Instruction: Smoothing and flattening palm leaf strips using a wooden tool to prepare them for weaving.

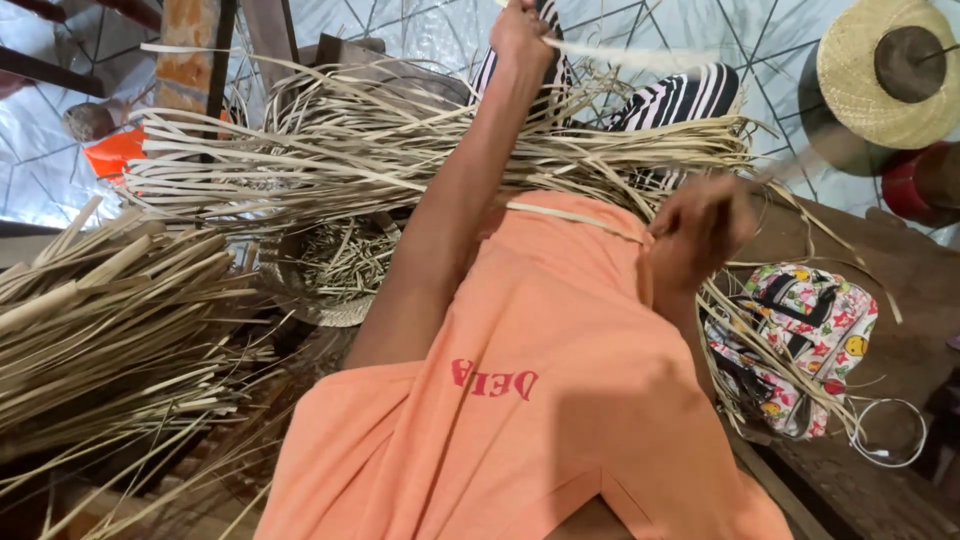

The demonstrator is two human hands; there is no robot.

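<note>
At the far left a heap of pale, flat dried leaf strips (110, 300) lies loose and unsorted, its ends fanning toward the floor. Just right of it a shallow woven basket (335, 270) holds short offcuts. Across the middle, a second long bundle of strips (400, 150) spreads sideways over the person's lap. The left hand (522, 35) is stretched far forward, its fingers closed around one thin strip (640, 55) that runs off to the right, blurred in the picture. The right hand (700, 225) sits close above the orange shirt (540, 380), also blurred; its fingers look curled about a strip's end, though I cannot tell for sure. Further right lie a flowered bag (800, 330) and, above, a straw hat (890, 70). Judging by the large loose heaps and no woven piece in view, most of the work looks undone.
</note>
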